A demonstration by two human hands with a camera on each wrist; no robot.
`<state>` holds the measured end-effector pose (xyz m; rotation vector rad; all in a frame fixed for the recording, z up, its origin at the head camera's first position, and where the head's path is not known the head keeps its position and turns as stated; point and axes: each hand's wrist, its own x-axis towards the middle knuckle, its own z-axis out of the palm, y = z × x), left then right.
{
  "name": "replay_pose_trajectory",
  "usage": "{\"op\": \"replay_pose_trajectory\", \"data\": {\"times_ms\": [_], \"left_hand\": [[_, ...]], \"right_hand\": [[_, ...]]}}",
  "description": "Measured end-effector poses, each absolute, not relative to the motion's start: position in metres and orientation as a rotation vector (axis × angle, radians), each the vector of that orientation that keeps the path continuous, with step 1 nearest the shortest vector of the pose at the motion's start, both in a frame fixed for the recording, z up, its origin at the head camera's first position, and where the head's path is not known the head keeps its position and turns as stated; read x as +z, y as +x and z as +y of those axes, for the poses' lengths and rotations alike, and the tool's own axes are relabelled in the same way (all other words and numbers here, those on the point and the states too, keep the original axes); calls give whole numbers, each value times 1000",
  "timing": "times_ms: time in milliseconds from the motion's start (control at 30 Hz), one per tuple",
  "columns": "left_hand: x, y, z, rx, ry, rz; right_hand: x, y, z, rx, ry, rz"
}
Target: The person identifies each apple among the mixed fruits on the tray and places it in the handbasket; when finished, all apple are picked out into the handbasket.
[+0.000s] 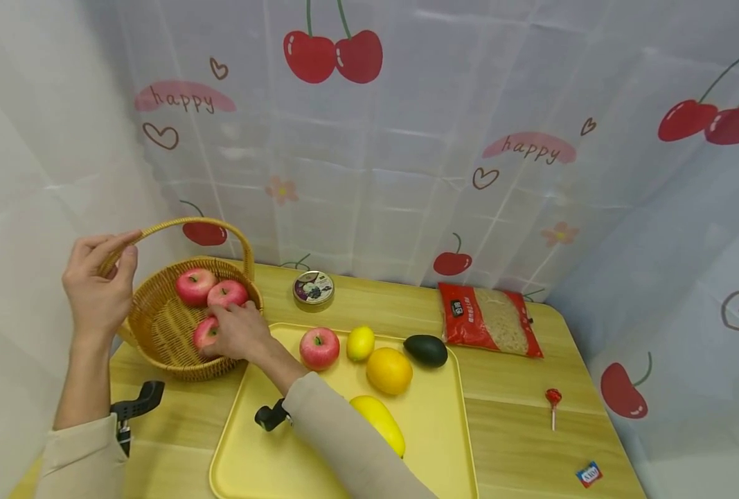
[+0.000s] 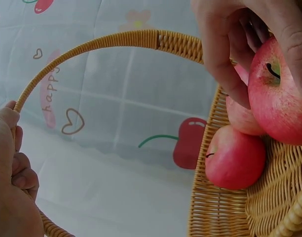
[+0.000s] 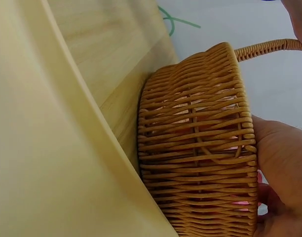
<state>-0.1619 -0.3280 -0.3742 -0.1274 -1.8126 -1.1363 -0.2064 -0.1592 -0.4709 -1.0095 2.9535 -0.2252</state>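
Observation:
A woven wicker basket (image 1: 168, 336) stands at the left of the table. My left hand (image 1: 100, 294) grips its arched handle (image 1: 219, 223) on the near left side. Over the basket's right rim reaches my right hand (image 1: 242, 334), fingers and thumb around a red apple (image 1: 204, 335) inside. Two more apples lie behind it, one apple (image 1: 195, 285) at the back and another apple (image 1: 228, 294) close to the right fingers. In the left wrist view the held apple (image 2: 274, 106) sits above the others. The basket wall (image 3: 200, 133) hides most of the fruit in the right wrist view.
A yellow tray (image 1: 238, 443) beside the basket bears an apple (image 1: 319, 348), lemon (image 1: 360, 343), orange (image 1: 389, 371), dark green avocado (image 1: 426, 350) and long yellow fruit (image 1: 381, 424). Around it lie a round tin (image 1: 313, 289), red bag (image 1: 489, 319), lollipop (image 1: 553, 398) and small packet (image 1: 589, 475).

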Motion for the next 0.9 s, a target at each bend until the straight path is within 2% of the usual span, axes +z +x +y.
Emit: {"op": "replay_pose_trajectory", "data": {"times_ms": [900], "left_hand": [[-373,-162,-325,-1152,-117,-1805]], "right_hand": [[-478,-213,-152,-407,-969,3023]]}}
